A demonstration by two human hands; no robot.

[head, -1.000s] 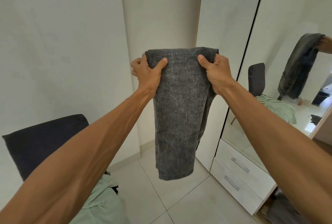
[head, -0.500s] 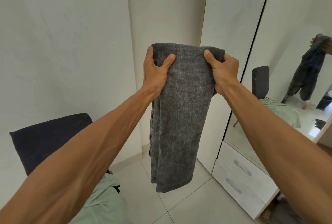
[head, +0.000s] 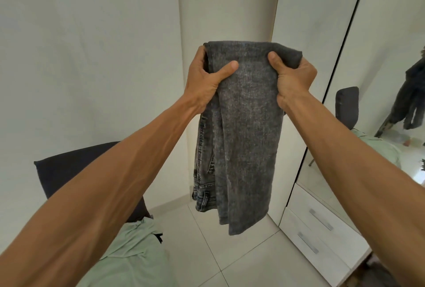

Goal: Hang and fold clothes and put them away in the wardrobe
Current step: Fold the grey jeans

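**Jeans (head: 243,125) up in both hands, right by the wardrobe**

Wardrobe (head: 305,22) fills the right side, white door shut, and beside it the mirror door (head: 379,56) shows a dark reflection of the hanging denim. Pale tiled floor (head: 218,259) below. And the jeans, grey and folded over, hang in the air out in front, between the wall corner and the wardrobe, hem well clear of the tiles. A stitched waistband and pocket edge peek out at the lower left, behind the front layer. Down to the left sits a dark chair (head: 76,171) with a green garment (head: 128,252) heaped on the seat. Two drawers (head: 322,222) at the wardrobe's foot, both closed. Now the grip: left hand (head: 207,79) clamps the top left corner, thumb across the front, fingers curled behind. Right hand (head: 294,79) does the same at the top right corner, bunching the fold tight.
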